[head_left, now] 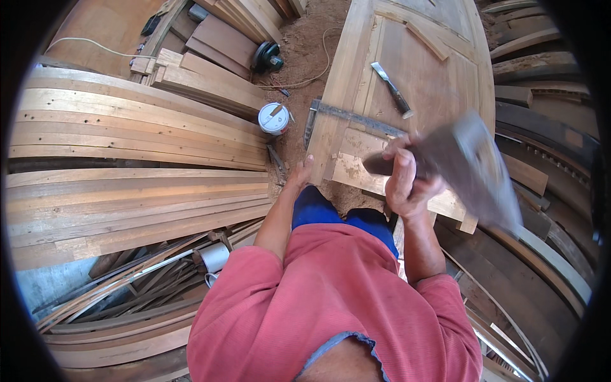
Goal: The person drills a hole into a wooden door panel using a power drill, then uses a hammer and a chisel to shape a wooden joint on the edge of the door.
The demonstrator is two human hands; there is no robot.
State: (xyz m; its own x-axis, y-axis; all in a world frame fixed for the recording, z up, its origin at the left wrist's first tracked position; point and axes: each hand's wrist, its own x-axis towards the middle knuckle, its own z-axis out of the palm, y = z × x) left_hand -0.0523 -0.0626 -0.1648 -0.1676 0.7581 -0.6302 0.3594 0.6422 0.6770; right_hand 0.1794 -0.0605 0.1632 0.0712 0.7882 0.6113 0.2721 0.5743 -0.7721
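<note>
- The right hand (407, 181) has its grip wrapped tight round the dark handle of a hatchet (474, 169), whose broad grey head is blurred and raised above the near right corner of the door (420, 83).
- The left hand (300, 173) rests at the door's near left corner, fingers pressed against the edge; the grip looks flat on the wood, holding nothing.
- The door lies flat as a worktop, its near edge just ahead of the person's knees, its long left edge bordering bare dirt.
- A steel square (347, 116) lies across the door's near part, its short leg hanging over the left edge.
- A chisel (391, 89) lies on the panel beyond the square, well apart from both hands.
- A white tin (273, 118) stands on the dirt just left of the door.
- Planks (133, 159) crowd the left; curved boards (534, 210) close in on the right, leaving only the dirt strip open.
</note>
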